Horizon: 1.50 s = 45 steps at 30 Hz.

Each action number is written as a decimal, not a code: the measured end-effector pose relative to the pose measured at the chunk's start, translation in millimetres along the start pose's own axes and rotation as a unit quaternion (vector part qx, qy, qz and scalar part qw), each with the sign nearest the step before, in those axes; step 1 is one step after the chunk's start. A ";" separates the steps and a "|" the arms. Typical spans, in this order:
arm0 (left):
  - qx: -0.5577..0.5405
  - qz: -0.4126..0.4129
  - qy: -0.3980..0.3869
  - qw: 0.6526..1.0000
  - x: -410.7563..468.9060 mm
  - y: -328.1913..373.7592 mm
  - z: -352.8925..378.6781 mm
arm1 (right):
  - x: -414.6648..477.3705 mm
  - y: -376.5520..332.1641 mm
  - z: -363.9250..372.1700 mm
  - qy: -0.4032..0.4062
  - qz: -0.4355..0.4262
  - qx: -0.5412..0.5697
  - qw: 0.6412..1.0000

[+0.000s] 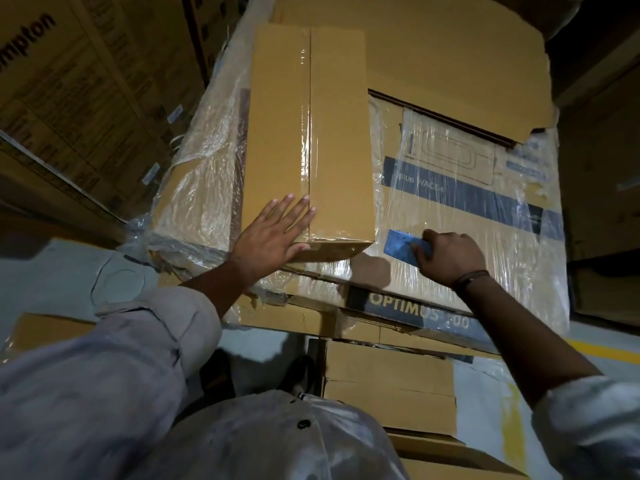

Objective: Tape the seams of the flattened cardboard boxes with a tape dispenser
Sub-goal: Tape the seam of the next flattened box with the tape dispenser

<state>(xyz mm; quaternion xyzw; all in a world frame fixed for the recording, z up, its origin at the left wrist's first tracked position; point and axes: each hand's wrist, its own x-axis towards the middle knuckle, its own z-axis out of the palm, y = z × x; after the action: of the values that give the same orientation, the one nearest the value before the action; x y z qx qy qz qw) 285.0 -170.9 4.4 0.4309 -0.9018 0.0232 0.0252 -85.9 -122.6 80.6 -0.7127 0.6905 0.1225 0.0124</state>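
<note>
While the left hand (273,233) lies flat with straight fingers on the near end of the long brown box (277,133), the right hand (450,258) curls around a blue tape dispenser (401,245) just right of that box, over a plastic-wrapped carton (467,202). A strip of clear tape (308,126) runs along the box's middle seam. Both hands are apart.

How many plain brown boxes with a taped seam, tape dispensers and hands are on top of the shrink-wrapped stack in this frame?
Plain brown box with a taped seam: 1
Tape dispenser, blue: 1
Hands: 2, the left hand flat on the box's near end, the right hand with fingers curled round the dispenser
Total: 4
</note>
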 end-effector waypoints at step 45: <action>0.037 0.037 0.022 0.998 5.8 -8.2 24.3 | 61.0 -97.6 74.1 0.243 -0.246 0.002 0.938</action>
<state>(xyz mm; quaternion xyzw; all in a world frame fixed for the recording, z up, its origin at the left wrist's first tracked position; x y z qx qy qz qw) 287.1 -182.1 -19.3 0.3972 -0.9149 0.0667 0.0283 -0.2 -164.2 -17.6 -0.8686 0.4754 -0.0624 -0.1249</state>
